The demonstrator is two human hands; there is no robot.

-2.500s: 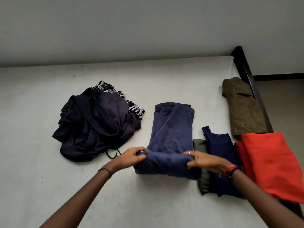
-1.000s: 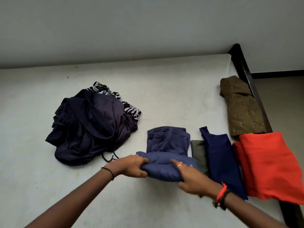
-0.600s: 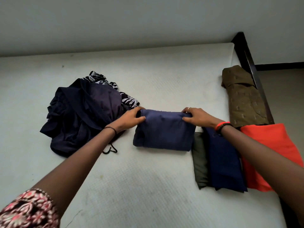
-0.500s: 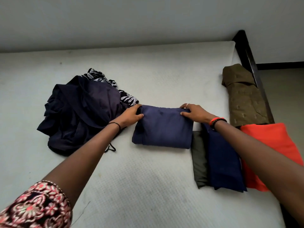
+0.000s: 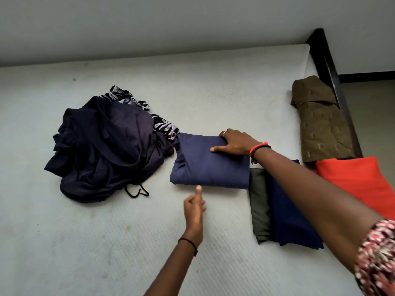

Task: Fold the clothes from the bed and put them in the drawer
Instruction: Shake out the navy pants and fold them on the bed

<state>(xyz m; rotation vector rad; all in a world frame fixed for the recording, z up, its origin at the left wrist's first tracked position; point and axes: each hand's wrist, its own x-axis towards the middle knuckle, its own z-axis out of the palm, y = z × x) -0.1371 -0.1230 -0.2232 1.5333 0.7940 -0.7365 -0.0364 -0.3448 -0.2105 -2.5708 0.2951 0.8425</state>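
Folded blue garment (image 5: 210,163) is lying as a compact rectangle on the bed (image 5: 106,242), about mid-mattress. Right hand (image 5: 236,142) is resting on its far right corner: fingers (image 5: 224,133) are curling over the far edge, pressed together, thumb lying straight along the top. Left hand (image 5: 193,207) is hovering just in front of the near edge, fingers loosely curled and holding nothing, thumb pointing at the fold; contact cannot be told. An unfolded dark pile (image 5: 106,150) is sitting to the left, touching the garment's far left corner, with a black-and-white patterned piece (image 5: 165,126) showing from under it. To the right, folded pieces are lying side by side: an olive-grey one (image 5: 258,206), a navy one (image 5: 292,221) overlapping it, a red one (image 5: 359,184), and a brown one (image 5: 320,127) farther back by the dark bed frame (image 5: 329,63). The mattress is pale, textured, lightly stained. A plain wall (image 5: 149,24) is running behind; grey floor (image 5: 372,116) is showing at right.
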